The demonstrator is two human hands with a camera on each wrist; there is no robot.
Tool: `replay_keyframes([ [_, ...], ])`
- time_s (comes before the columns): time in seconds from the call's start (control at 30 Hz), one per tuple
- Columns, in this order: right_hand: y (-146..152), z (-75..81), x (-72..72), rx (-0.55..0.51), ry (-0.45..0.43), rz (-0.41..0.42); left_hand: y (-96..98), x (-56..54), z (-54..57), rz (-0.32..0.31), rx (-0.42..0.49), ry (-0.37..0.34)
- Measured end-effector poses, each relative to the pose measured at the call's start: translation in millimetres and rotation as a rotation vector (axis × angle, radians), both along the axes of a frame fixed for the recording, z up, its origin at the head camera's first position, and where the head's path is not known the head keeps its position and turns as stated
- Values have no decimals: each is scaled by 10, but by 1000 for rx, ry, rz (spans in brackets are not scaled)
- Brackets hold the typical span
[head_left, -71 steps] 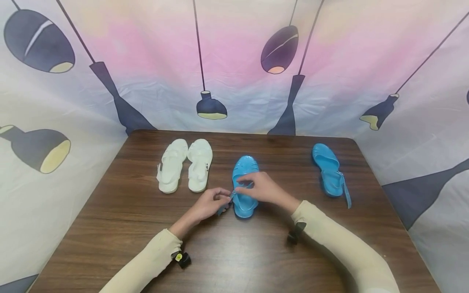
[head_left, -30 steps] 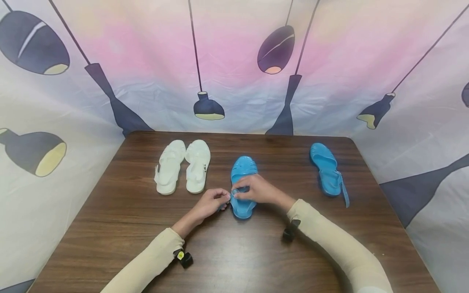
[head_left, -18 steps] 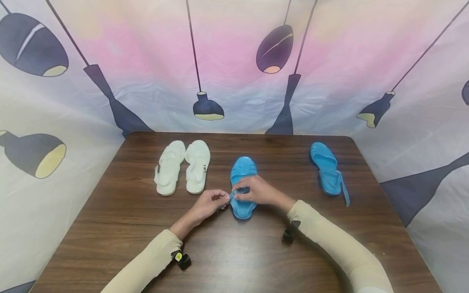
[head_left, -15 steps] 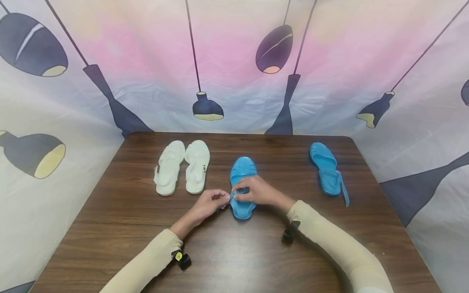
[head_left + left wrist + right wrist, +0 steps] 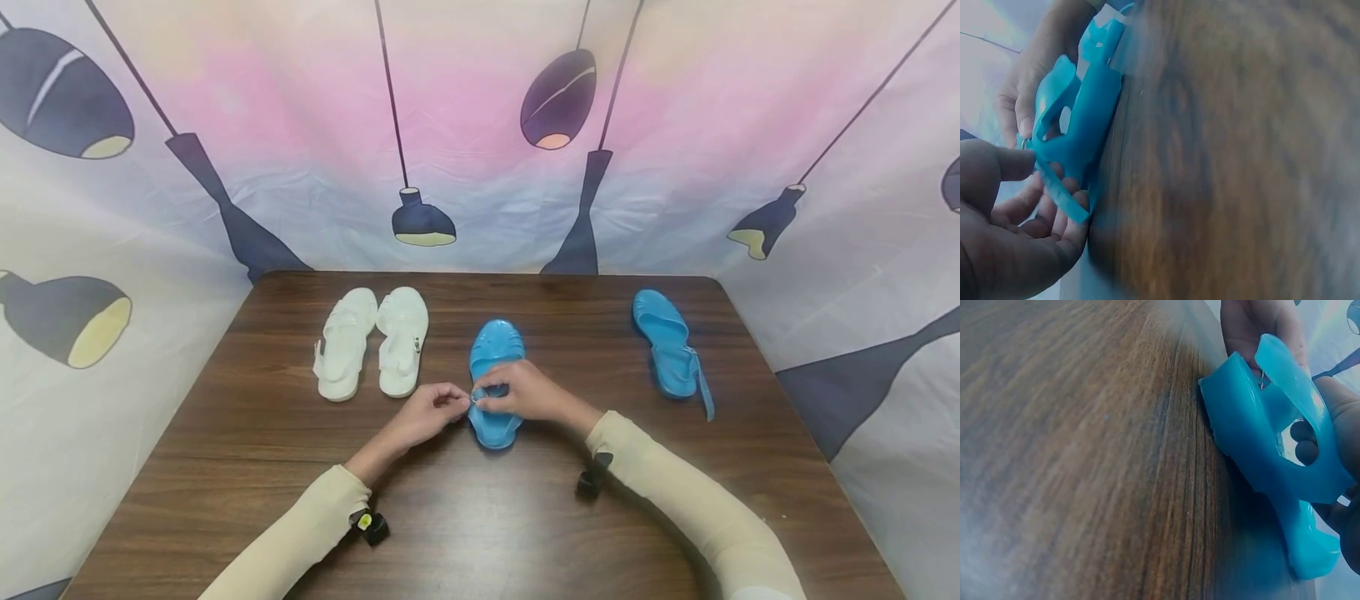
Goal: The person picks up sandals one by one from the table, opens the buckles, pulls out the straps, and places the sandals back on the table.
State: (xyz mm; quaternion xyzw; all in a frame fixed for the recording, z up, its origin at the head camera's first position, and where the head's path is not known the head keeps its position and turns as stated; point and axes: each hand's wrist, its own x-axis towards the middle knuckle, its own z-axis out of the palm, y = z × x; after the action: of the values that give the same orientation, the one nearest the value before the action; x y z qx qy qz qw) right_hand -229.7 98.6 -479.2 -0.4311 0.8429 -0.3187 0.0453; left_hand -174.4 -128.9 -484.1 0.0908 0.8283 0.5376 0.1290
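A blue jelly sandal point(image 5: 498, 342) lies on the table in front of me, toe pointing away. At its left side my left hand point(image 5: 426, 415) pinches the ankle strap point(image 5: 1061, 194) between thumb and fingers; the strap's free end hangs across the fingers in the left wrist view. From the right, my right hand point(image 5: 529, 392) reaches over the sandal and pinches the strap by the small metal buckle point(image 5: 1025, 144). Both hands' fingertips almost meet there. How far the strap runs through the buckle is hidden by the fingers.
Two white sandals, a left one point(image 5: 347, 346) and a right one point(image 5: 402, 342), stand side by side at the back left. Another blue sandal point(image 5: 666, 342) lies at the back right with its strap loose. A printed curtain point(image 5: 480, 125) hangs behind the brown table point(image 5: 480, 533).
The right hand has come down and left to the buckle, and the hands have drawn closer together. The strap length visible between them earlier is now mostly covered. The other sandals stay put.
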Motion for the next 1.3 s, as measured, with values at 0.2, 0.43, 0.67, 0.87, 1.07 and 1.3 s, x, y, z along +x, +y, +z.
replay_keyframes([
  [0.2,3,-15,-1,-7,-12,-17,-28,-29,35,-9,-41,-54],
  [0.43,-18,-35,15,-40,-22,-8,-14,-61,-6,-9,54,-95],
  [0.67,-12,-62,26,-44,-25,-14,-41,-43,25,-46,-24,-61],
  [0.87,-6,-67,32,-55,-34,-28,-74,-46,53,-84,-48,-89],
  [1.07,-15,-64,45,-60,-58,-16,-51,-67,34,-77,29,-114],
  [1.3,-3,-60,38,-48,-62,-39,-52,-72,54,-56,-11,-121],
])
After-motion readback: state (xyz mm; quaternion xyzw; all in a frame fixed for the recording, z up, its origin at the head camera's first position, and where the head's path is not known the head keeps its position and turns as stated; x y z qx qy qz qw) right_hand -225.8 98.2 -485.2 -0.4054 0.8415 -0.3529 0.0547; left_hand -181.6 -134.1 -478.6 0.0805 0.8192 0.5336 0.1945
